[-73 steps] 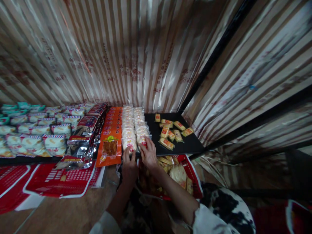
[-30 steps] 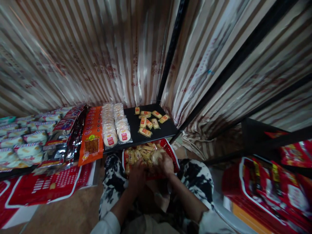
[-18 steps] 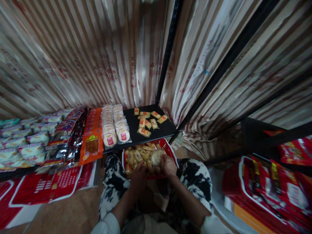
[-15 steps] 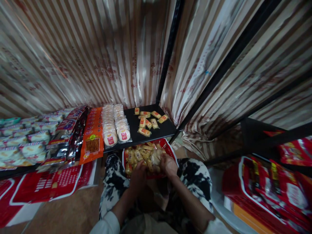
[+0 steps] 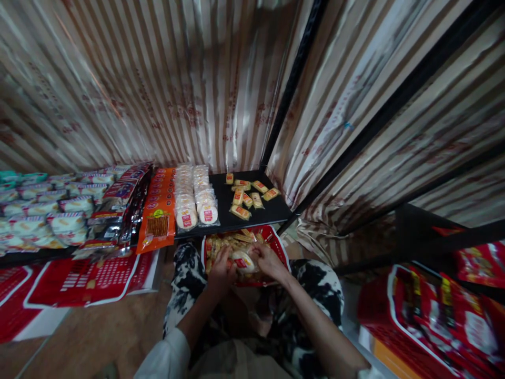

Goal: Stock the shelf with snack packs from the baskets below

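Observation:
A red basket (image 5: 281, 251) with a white rim sits between my knees, heaped with small yellow-wrapped snacks (image 5: 216, 243). Over the heap, a clear packet with a round white rice cracker (image 5: 242, 261) and a red label lies between my hands. My right hand (image 5: 272, 264) pinches its right edge. Curled at its left edge is my left hand (image 5: 221, 269), its fingers closed on the packet; the fingertips are partly hidden. Beyond the basket, several yellow snack packets (image 5: 241, 211) lie loosely on the black shelf (image 5: 272, 213).
Left along the shelf stand two rows of rice cracker packets (image 5: 208, 213), orange bags (image 5: 157, 221), dark foil bags (image 5: 124, 205) and white packets (image 5: 67, 223). Red baskets (image 5: 84, 284) sit below. A basket of red bags (image 5: 394, 305) is at right. Black posts (image 5: 294, 79) stand before striped sheeting.
The rice cracker packet has turned so its round face and red label show between my hands. My view has shifted slightly left. The loose packets on the shelf stay put.

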### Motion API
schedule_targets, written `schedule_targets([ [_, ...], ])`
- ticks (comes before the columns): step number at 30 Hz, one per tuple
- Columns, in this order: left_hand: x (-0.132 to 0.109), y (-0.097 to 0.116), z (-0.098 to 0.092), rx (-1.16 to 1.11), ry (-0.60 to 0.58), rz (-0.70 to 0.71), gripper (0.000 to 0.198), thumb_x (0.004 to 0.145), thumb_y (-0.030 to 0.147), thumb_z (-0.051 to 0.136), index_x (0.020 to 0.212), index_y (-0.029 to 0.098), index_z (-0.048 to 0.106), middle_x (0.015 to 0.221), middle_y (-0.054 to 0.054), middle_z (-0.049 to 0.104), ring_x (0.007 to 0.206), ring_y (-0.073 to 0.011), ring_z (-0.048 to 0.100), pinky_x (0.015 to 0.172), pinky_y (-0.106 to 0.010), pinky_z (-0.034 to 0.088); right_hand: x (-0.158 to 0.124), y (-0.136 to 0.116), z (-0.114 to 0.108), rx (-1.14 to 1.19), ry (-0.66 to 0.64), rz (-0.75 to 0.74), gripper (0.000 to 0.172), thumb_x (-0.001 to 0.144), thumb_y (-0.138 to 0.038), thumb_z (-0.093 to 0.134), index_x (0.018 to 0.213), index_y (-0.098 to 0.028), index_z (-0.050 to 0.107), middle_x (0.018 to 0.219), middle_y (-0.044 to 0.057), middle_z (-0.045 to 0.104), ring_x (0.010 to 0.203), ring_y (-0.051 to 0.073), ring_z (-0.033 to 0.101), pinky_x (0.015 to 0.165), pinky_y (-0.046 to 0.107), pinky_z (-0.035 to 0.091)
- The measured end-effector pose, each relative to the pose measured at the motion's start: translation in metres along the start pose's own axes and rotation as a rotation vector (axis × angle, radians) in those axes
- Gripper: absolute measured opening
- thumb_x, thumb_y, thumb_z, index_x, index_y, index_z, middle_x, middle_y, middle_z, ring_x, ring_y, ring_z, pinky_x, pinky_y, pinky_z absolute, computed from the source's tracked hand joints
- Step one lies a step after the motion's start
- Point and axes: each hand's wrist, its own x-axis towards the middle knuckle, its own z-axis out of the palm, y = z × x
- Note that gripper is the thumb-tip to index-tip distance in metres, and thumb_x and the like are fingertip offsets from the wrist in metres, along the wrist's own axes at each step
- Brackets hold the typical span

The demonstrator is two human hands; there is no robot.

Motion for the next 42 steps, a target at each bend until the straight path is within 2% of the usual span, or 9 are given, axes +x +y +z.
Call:
schedule_targets([
  [3, 0.000, -0.003, -0.010, -0.069, -0.040, -0.108, 0.044, 0.077, 0.023, 0.052, 0.120, 0.017, 0.053, 0.122, -0.010, 0.057, 0.114, -0.0209, 0.052, 0.097, -0.037, 0.044, 0.006, -0.008, 0.010, 0.142, -0.151, 0.011, 0.015, 0.077, -0.030, 0.047, 0.076, -0.018, 0.056, 0.059, -0.003, 0.055, 0.052, 0.011, 0.050, 0.049, 0.021, 0.036],
  [5, -0.002, -0.005, -0.017, -0.114, -0.032, -0.183, 0.039, 0.075, 0.026, 0.054, 0.114, 0.017, 0.057, 0.113, -0.008, 0.060, 0.101, -0.0195, 0.058, 0.088, -0.035, 0.049, 0.010, -0.015, 0.017, 0.207, -0.167, 0.017, 0.014, 0.076, -0.030, 0.048, 0.077, -0.018, 0.055, 0.061, -0.003, 0.056, 0.053, 0.011, 0.050, 0.049, 0.021, 0.037],
  [9, -0.005, -0.010, -0.030, -0.246, 0.096, -0.301, 0.028, 0.074, 0.026, 0.053, 0.099, 0.018, 0.061, 0.097, -0.005, 0.061, 0.077, -0.0143, 0.062, 0.070, -0.029, 0.053, 0.016, -0.031, 0.030, 0.376, -0.161, 0.000, 0.024, 0.077, -0.041, 0.051, 0.081, -0.018, 0.057, 0.071, 0.001, 0.062, 0.064, 0.013, 0.058, 0.058, 0.023, 0.044],
  [12, -0.003, -0.017, -0.040, -0.304, 0.200, -0.361, 0.024, 0.073, 0.026, 0.053, 0.093, 0.017, 0.061, 0.093, -0.005, 0.061, 0.073, -0.0138, 0.062, 0.067, -0.028, 0.054, 0.020, -0.042, 0.040, 0.429, -0.148, -0.016, 0.035, 0.072, -0.051, 0.057, 0.086, -0.018, 0.058, 0.078, 0.003, 0.064, 0.074, 0.016, 0.061, 0.067, 0.028, 0.048],
  [17, 0.002, -0.032, -0.056, -0.279, 0.338, -0.405, 0.026, 0.073, 0.034, 0.053, 0.090, 0.016, 0.061, 0.088, -0.006, 0.061, 0.070, -0.0152, 0.061, 0.064, -0.029, 0.053, 0.035, -0.054, 0.061, 0.406, -0.167, -0.098, 0.032, 0.067, -0.043, 0.066, 0.086, -0.018, 0.061, 0.084, 0.003, 0.067, 0.079, 0.018, 0.063, 0.075, 0.032, 0.050],
  [23, 0.007, -0.040, -0.073, -0.126, 0.349, -0.433, 0.031, 0.078, 0.033, 0.050, 0.103, 0.017, 0.058, 0.097, -0.008, 0.062, 0.067, -0.0133, 0.061, 0.067, -0.029, 0.051, 0.065, -0.079, 0.084, 0.168, -0.051, -0.203, 0.018, 0.076, -0.026, 0.055, 0.092, -0.019, 0.063, 0.084, 0.001, 0.069, 0.076, 0.016, 0.063, 0.070, 0.028, 0.050],
  [30, 0.011, -0.043, -0.079, 0.124, 0.490, -0.256, 0.054, 0.082, 0.023, 0.044, 0.134, 0.013, 0.036, 0.133, -0.018, 0.040, 0.093, -0.0192, 0.060, 0.081, -0.032, 0.050, 0.093, -0.127, 0.088, -0.213, -0.027, -0.313, 0.024, 0.078, -0.024, 0.055, 0.101, -0.021, 0.062, 0.083, 0.002, 0.069, 0.074, 0.017, 0.063, 0.069, 0.026, 0.046],
  [37, 0.021, -0.048, -0.086, 0.394, 0.468, -0.049, 0.043, 0.084, 0.015, 0.041, 0.126, 0.017, 0.050, 0.135, -0.016, 0.039, 0.114, -0.0257, 0.047, 0.092, -0.039, 0.045, 0.116, -0.148, 0.100, -0.347, -0.023, -0.351, 0.028, 0.080, -0.024, 0.056, 0.107, -0.021, 0.059, 0.085, 0.003, 0.068, 0.074, 0.017, 0.063, 0.066, 0.025, 0.045],
  [42, 0.033, -0.050, -0.088, 0.457, 0.473, 0.030, 0.041, 0.084, 0.011, 0.041, 0.123, 0.016, 0.052, 0.134, -0.016, 0.041, 0.124, -0.0285, 0.038, 0.097, -0.044, 0.042, 0.121, -0.156, 0.105, -0.382, -0.007, -0.425, 0.035, 0.081, -0.019, 0.052, 0.115, -0.016, 0.055, 0.098, 0.008, 0.067, 0.089, 0.019, 0.061, 0.080, 0.029, 0.045],
])
